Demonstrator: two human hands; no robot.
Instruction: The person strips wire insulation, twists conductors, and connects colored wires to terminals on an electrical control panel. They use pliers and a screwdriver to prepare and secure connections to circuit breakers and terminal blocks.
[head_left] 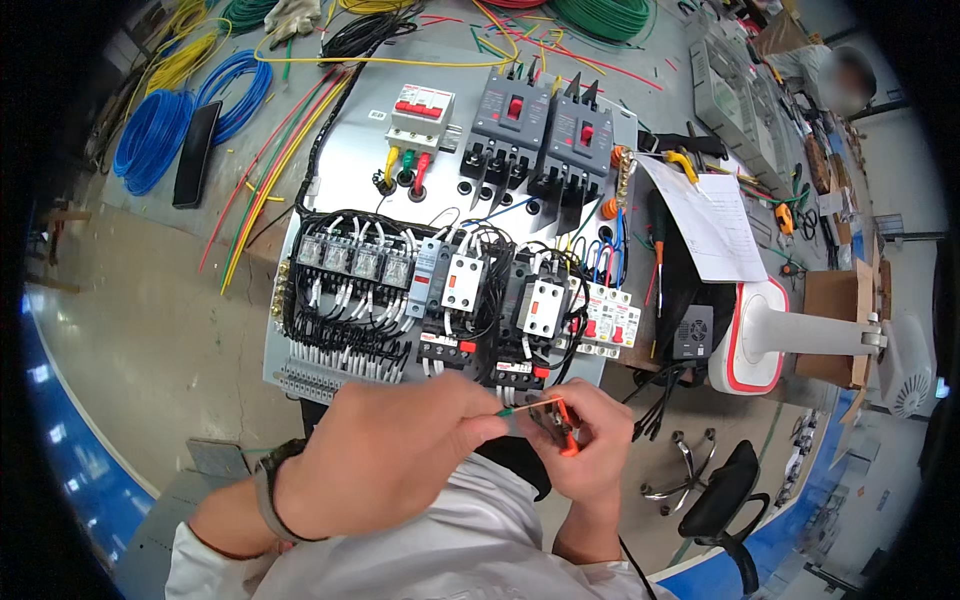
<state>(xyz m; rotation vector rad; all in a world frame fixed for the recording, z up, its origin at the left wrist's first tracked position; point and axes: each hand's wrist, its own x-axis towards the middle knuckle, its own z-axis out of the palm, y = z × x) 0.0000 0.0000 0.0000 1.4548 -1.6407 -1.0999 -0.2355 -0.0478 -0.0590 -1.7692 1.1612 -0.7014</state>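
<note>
My left hand [385, 455] is closed, thumb and finger pinching a thin green wire [506, 412]. A copper-coloured length runs from it toward my right hand [590, 440]. That hand is wrapped round a small orange-handled hand tool [567, 425], whose dark metal part meets the wire; its exact kind is partly hidden by my fingers. Just beyond both hands lies a metal mounting plate [345, 165] carrying electrical parts. Nearest my hands on it are terminal blocks [340, 378] and two small black relays with red tabs [520, 375].
Farther up the plate sit a white breaker [420, 115] and two large grey breakers [505, 125]. Blue wire coils [155, 140] and a black phone [197, 155] lie at left. Papers [705, 220] and a white-red stand [750, 340] are at right, above a black chair [735, 490].
</note>
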